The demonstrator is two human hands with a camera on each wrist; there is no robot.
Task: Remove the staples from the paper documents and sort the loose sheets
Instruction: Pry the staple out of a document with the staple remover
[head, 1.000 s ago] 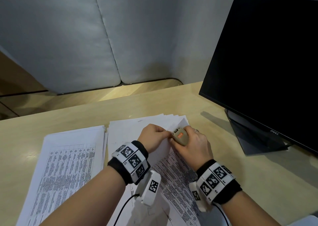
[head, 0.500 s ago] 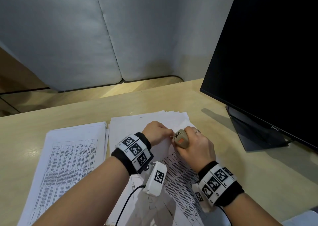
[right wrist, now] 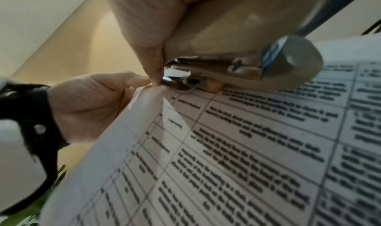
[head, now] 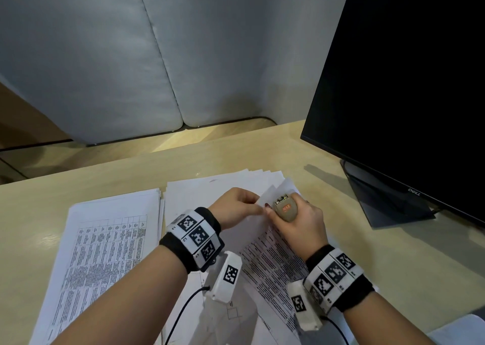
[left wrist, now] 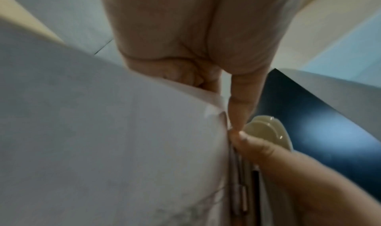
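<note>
A stapled document [head: 273, 260] with a printed table lies in the middle of the desk. My left hand [head: 258, 206] pinches its raised top corner, and the lifted sheet [left wrist: 103, 131] fills the left wrist view. My right hand [head: 278, 209] grips a beige staple remover [head: 286, 209] right at that corner. In the right wrist view the staple remover [right wrist: 237, 50] has its metal tip on the corner of the document [right wrist: 247, 148], with a torn paper scrap caught in it, and the left hand [right wrist: 92, 102] pinches beside it. No staple can be made out.
A pile of printed sheets [head: 105, 252] lies at the left on the wooden desk [head: 393, 266]. A fanned stack of white sheets [head: 223, 184] sits under and behind the hands. A black monitor [head: 406, 95] on its stand rises at the right. Grey padded panels close off the back.
The left hand has lifted the top sheet's corner up off the stack. The right hand and the staple remover have stayed at that corner.
</note>
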